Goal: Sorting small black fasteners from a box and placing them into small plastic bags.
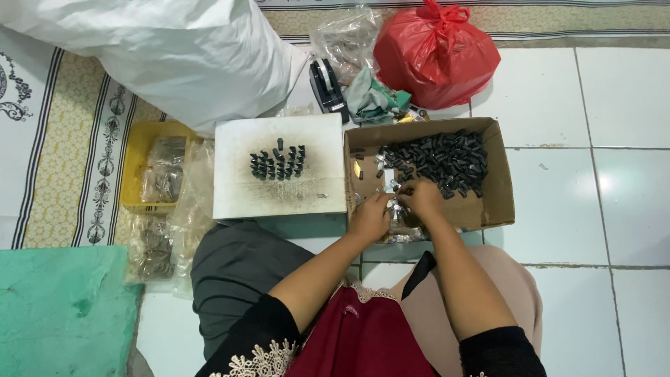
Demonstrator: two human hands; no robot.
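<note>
A shallow cardboard box [497,183] is placed on the white tiled floor [614,209]. A heap of small black cylindrical parts [443,162] is kept in its far half, and some small shiny metal pieces [382,165] are scattered beside the heap. Both hands are brought together over the near edge of this box. By the left hand [370,218] and the right hand [421,199] a small piece is pinched between the fingertips; the fingers are closed on it, but which kind of piece it is cannot be told.

Just left of the box a white flat board [241,185] with dusty grey stains is laid. On it a few short rows of black parts [278,163] are set upright. Further left a yellow plastic tray [137,150] is seen, with clear bags [162,169] of small parts inside. Behind the box a tied red plastic bag [436,54], glossy and wrinkled, and a big white sack [167,49] are lying.
</note>
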